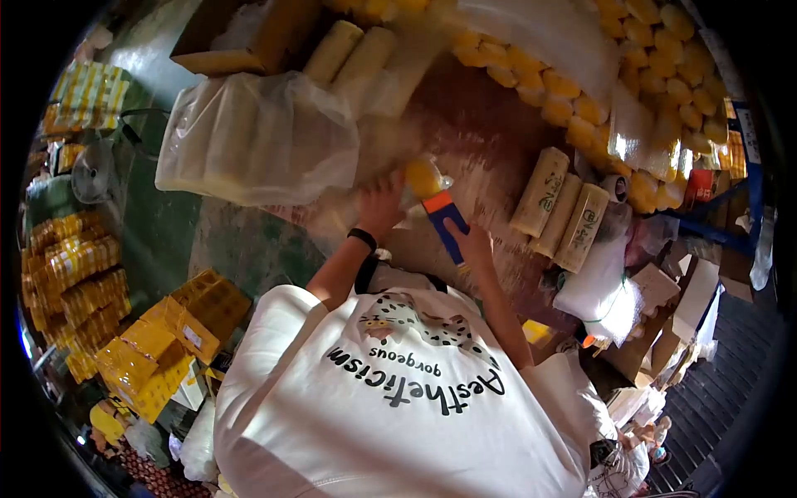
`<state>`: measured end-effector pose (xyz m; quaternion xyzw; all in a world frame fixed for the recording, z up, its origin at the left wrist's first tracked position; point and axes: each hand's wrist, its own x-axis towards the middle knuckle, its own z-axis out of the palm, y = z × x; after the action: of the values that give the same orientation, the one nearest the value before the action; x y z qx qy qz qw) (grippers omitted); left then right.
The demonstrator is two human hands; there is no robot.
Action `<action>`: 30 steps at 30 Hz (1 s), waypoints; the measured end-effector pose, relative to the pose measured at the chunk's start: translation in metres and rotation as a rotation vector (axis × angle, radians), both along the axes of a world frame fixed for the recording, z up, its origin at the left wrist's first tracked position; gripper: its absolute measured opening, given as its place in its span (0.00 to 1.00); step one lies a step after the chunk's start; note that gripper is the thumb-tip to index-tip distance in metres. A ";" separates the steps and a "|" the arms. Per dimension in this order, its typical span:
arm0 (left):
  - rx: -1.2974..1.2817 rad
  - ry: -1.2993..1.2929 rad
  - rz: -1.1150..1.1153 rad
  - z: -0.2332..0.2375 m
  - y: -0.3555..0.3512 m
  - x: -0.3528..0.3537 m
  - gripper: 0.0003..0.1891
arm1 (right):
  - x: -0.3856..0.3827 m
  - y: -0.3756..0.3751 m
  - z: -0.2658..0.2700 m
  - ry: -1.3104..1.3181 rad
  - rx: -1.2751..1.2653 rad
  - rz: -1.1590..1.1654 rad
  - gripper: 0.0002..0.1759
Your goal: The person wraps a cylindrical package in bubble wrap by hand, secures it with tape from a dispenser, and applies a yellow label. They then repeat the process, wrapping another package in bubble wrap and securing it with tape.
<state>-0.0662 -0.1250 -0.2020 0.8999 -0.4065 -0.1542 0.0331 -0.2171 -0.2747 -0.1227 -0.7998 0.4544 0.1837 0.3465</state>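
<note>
My right hand [471,241] is closed round the blue handle of a tape dispenser [440,217]. The dispenser has an orange band, and a round yellow roll [423,178] sits at its far end. Just left of the roll is my left hand [382,203], fingers stretched forward over the worn work surface [473,124], a black band on its wrist. Beyond that hand, to the left, lies a bundle of pale rolls in clear plastic [257,141].
Three pale printed blocks [560,207] lie at the right. Many yellow round pieces [656,50] are piled at the upper right. An open cardboard box [241,41] stands at the upper left. Yellow-taped parcels [158,340] fill the lower left, near a small fan [93,173].
</note>
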 end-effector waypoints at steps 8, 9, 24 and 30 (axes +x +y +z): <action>-0.153 -0.201 -0.050 -0.010 -0.001 -0.001 0.48 | -0.014 -0.006 0.004 -0.109 0.135 -0.120 0.42; -0.144 -0.201 -0.062 -0.008 -0.002 -0.001 0.46 | -0.019 -0.006 -0.003 -0.077 0.153 -0.111 0.42; -0.092 -0.171 -0.007 0.002 -0.009 0.002 0.40 | 0.060 -0.013 -0.025 0.491 0.210 0.300 0.32; -0.169 -0.189 -0.017 -0.017 -0.004 -0.004 0.41 | 0.042 -0.036 0.094 0.261 0.203 0.204 0.31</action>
<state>-0.0699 -0.1290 -0.2189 0.9009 -0.4271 -0.0341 0.0689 -0.1748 -0.3105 -0.0287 -0.7722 0.3911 0.3650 0.3429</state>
